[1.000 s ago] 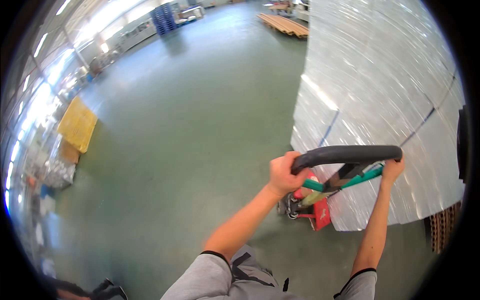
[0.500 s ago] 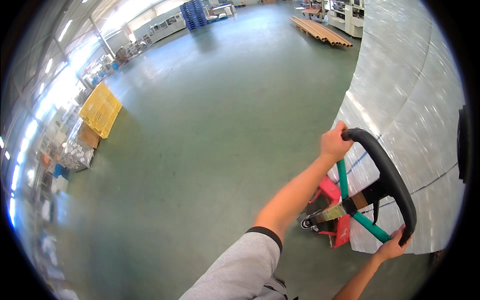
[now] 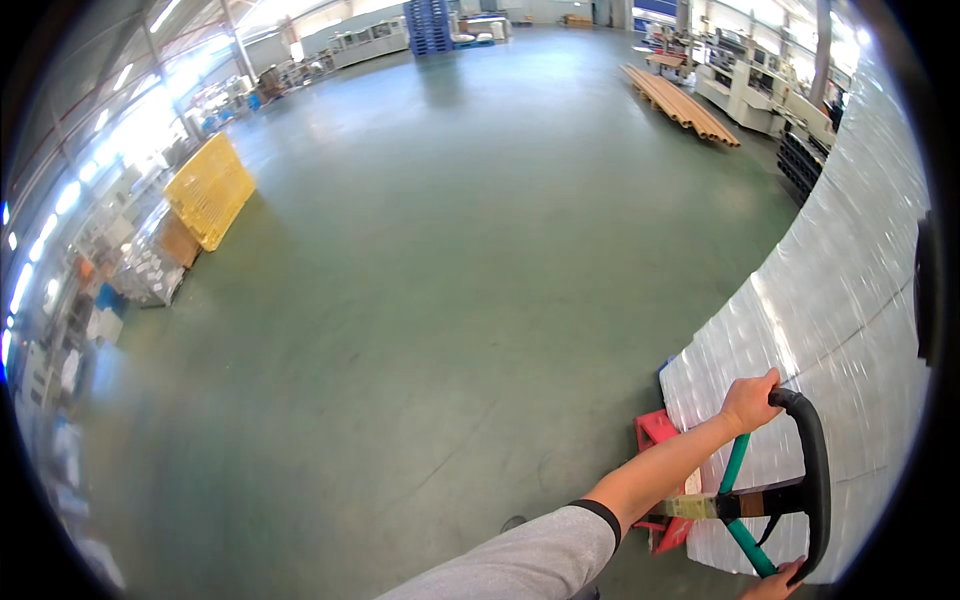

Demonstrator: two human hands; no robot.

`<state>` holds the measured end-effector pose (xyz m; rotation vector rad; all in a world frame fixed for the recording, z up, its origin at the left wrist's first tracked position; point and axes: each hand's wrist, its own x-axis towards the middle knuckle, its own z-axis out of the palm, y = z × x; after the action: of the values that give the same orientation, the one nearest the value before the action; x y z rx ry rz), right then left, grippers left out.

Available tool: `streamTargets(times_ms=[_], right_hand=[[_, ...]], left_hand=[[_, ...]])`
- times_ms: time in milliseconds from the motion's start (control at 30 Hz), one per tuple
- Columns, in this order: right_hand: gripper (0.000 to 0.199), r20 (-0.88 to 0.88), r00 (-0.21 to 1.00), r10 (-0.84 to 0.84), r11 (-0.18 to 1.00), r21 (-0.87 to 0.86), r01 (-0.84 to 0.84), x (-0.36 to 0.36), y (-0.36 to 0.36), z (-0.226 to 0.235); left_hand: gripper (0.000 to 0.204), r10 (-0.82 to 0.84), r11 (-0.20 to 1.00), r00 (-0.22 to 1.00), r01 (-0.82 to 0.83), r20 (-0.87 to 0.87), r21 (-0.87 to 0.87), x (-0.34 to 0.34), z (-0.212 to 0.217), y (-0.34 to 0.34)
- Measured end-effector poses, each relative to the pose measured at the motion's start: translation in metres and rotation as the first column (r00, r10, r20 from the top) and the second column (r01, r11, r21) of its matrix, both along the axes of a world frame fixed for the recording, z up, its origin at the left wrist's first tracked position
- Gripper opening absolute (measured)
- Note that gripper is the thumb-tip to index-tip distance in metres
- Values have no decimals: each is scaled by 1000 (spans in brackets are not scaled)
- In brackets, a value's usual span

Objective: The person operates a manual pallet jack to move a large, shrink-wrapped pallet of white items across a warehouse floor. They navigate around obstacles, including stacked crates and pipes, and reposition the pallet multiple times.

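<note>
At the lower right, my left hand point(image 3: 750, 402) is closed round the upper end of the black loop handle point(image 3: 818, 470) of a pallet jack. My right hand point(image 3: 778, 584), partly cut off by the lower edge, grips the loop's other end. Green struts point(image 3: 736, 462) join the loop to the shaft, where a small black lever hangs. Below the handle shows the jack's red base point(image 3: 655, 428), partly hidden by my left forearm. Against it stands a tall load wrapped in clear film point(image 3: 810, 350), filling the right side.
Long brown tubes point(image 3: 685, 108) lie on the floor at the far right, near white machines point(image 3: 745, 95) and a dark stack point(image 3: 800, 165). A yellow pallet point(image 3: 210, 190) stands on edge at the left beside wrapped goods point(image 3: 150, 265). Blue pallets point(image 3: 428, 28) are stacked far back on the green floor point(image 3: 430, 270).
The handle and both my hands have shifted lower in the view. The load's visible edge now slants away to the right, and more machines and the dark stack show behind it.
</note>
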<state>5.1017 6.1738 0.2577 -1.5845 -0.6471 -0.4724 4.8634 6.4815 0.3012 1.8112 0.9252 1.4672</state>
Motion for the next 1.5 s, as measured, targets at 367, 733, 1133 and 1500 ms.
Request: streamTargets(times_ms=[367,733,1133,1500], right_hand=[[24,-200,979,28,978,207,15,50,7,-43],[26,-123,992,0,976,217,27,30,3,-50],[17,-366,925,100,978,209,-23,18,-19,-33],[37,-379,922,-84,970,-243,-11,-79,-74,6]], left_hand=[[30,-37,999,998,36,-46,-16,-3,-2,5],[30,-84,996,996,84,-26,-19,-10,0,4],[22,-138,958,971,181,196,-224,-4,5,-5],[17,-174,915,934,270,311,-300,-45,-3,-45]])
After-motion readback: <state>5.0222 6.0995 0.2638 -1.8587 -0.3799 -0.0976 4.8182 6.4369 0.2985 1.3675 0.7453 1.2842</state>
